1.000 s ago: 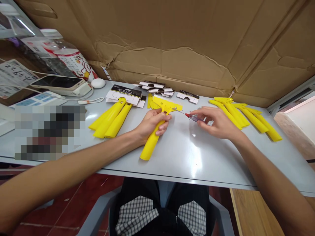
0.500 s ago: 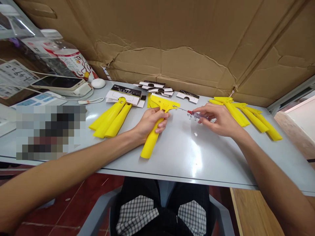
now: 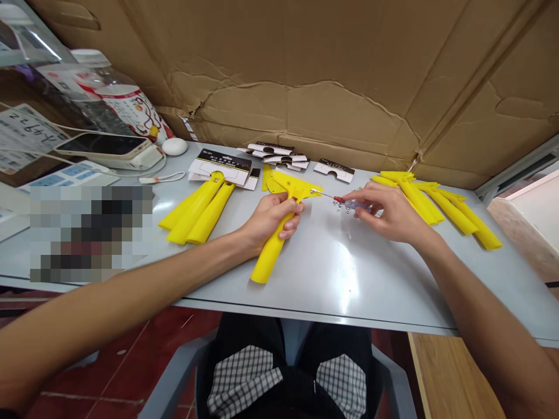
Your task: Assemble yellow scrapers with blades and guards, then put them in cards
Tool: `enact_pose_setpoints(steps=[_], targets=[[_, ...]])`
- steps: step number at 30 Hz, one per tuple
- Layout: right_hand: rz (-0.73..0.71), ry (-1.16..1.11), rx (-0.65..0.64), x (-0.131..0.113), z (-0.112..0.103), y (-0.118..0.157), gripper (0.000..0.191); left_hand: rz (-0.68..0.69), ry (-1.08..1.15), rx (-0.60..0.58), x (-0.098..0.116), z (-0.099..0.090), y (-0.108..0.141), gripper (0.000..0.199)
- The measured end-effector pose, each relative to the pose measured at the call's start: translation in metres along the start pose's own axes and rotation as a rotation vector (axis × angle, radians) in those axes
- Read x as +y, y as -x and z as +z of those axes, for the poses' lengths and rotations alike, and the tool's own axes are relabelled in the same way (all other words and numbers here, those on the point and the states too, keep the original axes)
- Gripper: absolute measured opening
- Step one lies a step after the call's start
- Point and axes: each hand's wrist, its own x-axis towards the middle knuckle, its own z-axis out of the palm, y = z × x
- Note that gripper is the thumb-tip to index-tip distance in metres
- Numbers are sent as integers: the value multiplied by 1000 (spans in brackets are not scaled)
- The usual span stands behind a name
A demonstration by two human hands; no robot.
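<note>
My left hand (image 3: 279, 216) is closed round the neck of a yellow plastic scraper (image 3: 267, 259), its wide head pointing away from me and its handle toward the table's front edge. In my right hand (image 3: 386, 209) is a screwdriver (image 3: 356, 204) with a clear purplish handle and a red collar. The metal shaft reaches left, and its tip meets the right end of the scraper's head, where a small screw seems to sit. Several loose screws (image 3: 339, 208) lie on the table just under the screwdriver. A flat yellow piece (image 3: 265, 176) shows behind the scraper's head.
Yellow handles with a black-and-white header card (image 3: 220, 166) lie at left; more yellow handles (image 3: 458, 215) are at right. Loose cards (image 3: 334, 170) rest near the cardboard wall (image 3: 349, 70). A phone (image 3: 102, 144), a white cable and bottles (image 3: 126, 105) crowd the back left.
The scraper's head has turned slightly and shifted a little right and down, with my left hand. The screwdriver tip has followed it; my right hand is almost unmoved.
</note>
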Motion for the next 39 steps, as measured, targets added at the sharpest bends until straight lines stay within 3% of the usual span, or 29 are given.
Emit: enact_pose_setpoints(steps=[4,18,39], targets=[[-23,8,-16,4,4,1,54,-3,3,-13,0,0,0,20],[-6,6,-108,0,-2,1,50,1,29,17,0,-3,0,25],[-60,220,-47,2,5,3,51,-27,-65,50,1,4,4,24]])
